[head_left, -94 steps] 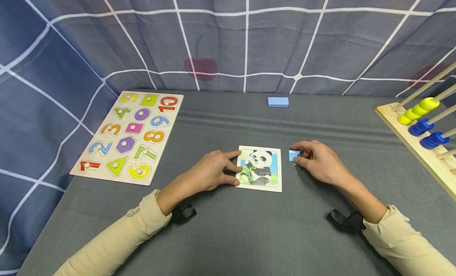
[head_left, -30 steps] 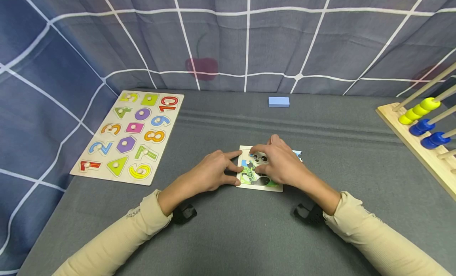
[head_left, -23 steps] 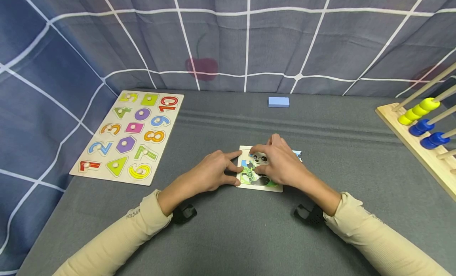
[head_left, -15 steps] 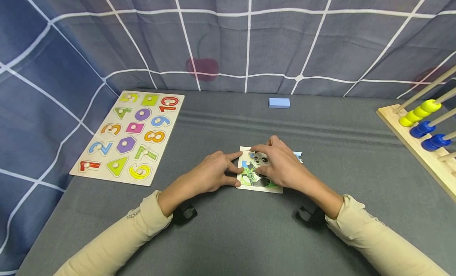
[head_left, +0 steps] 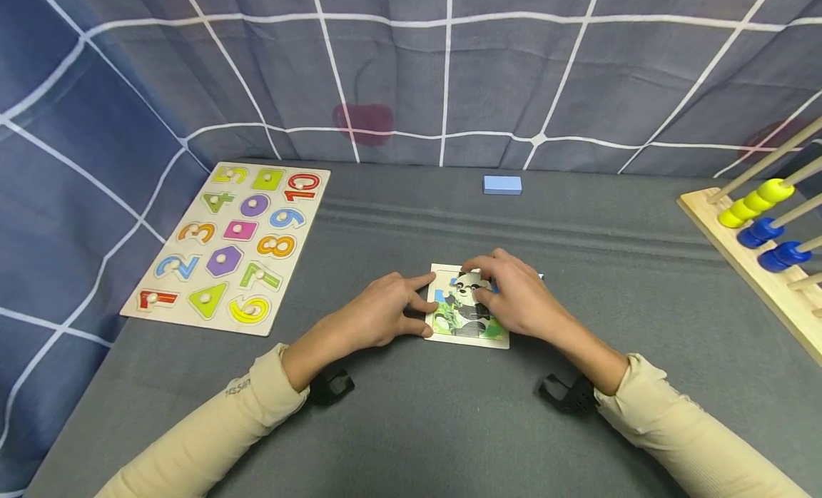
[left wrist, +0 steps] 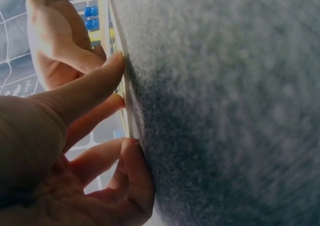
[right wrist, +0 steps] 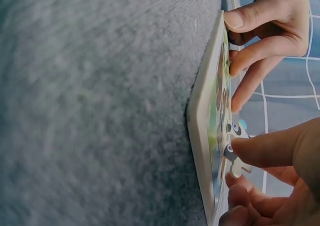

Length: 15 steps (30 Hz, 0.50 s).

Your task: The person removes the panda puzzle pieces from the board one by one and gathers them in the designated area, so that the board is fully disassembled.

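A small panda puzzle board [head_left: 464,327] lies on the grey table in front of me. My left hand [head_left: 429,304] grips its left edge, index finger along the top corner and thumb at the bottom corner; the left wrist view shows the fingers [left wrist: 95,86] against the board's edge [left wrist: 128,111]. My right hand [head_left: 477,282] is over the board's upper right and pinches the panda-head piece [head_left: 467,287]. In the right wrist view that piece [right wrist: 235,155] is tilted up off the board [right wrist: 204,136]. A loose blue piece [head_left: 540,276] peeks out behind my right hand.
A wooden number-and-shape peg board [head_left: 234,245] lies at the left. A light blue block [head_left: 501,185] sits at the back by the checked cloth wall. A wooden abacus [head_left: 764,227] with yellow and blue beads stands at the right edge.
My right hand left the blue piece beside the board, came over the board and took the panda-head piece. In the last half second it drew slightly right. The left hand has stayed put.
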Available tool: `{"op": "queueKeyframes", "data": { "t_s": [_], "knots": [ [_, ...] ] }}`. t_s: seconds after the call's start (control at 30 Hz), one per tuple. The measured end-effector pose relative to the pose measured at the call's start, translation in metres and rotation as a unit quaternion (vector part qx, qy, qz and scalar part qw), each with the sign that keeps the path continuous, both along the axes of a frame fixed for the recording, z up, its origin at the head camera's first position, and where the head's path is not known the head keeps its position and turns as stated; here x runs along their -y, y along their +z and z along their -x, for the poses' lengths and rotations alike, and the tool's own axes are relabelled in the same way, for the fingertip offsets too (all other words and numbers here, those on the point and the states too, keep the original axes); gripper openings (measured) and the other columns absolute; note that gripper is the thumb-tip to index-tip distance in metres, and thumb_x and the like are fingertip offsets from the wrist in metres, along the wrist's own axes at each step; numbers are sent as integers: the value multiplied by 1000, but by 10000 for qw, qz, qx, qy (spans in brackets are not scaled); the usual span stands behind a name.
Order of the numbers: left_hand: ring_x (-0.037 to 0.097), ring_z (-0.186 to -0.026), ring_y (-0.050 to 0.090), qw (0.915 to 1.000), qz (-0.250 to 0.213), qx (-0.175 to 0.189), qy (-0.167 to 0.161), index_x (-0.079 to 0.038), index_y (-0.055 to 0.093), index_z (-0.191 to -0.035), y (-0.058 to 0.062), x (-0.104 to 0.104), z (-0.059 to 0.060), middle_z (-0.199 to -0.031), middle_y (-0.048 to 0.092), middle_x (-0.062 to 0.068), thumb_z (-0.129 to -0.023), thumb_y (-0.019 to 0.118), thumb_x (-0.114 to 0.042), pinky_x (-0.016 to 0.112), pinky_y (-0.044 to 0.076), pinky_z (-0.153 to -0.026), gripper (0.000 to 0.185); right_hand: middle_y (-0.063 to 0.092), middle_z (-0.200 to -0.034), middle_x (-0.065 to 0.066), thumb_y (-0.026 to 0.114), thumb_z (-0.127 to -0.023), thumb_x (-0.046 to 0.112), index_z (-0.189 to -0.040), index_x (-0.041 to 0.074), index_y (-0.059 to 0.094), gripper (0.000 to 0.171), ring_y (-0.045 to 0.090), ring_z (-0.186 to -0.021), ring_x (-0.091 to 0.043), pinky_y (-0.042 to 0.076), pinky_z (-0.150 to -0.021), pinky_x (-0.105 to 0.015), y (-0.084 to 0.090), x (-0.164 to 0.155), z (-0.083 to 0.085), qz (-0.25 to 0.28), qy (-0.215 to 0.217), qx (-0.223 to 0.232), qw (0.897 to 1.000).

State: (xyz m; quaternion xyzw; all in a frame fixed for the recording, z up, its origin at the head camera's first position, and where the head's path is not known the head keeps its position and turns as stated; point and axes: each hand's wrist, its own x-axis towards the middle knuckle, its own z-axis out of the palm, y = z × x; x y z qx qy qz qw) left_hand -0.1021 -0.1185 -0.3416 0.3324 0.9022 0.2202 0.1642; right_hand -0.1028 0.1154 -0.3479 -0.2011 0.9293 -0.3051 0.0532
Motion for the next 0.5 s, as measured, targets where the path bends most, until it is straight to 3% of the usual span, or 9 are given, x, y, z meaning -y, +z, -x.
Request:
{"op": "queueKeyframes", "data": {
  "t_s": [0.5],
  "knots": [
    [35,-116,56,10000,-28,19,-25,-10,73,-117,2,0,-1,-148,44,13,-82,80,-27,48,42,-98,41,58,-83,-2,62,-89,-4,-112,11,72,28,50,-72,-17,38,-69,-39,-2,-2,5,344,-62,47,9994]
  ]
}}
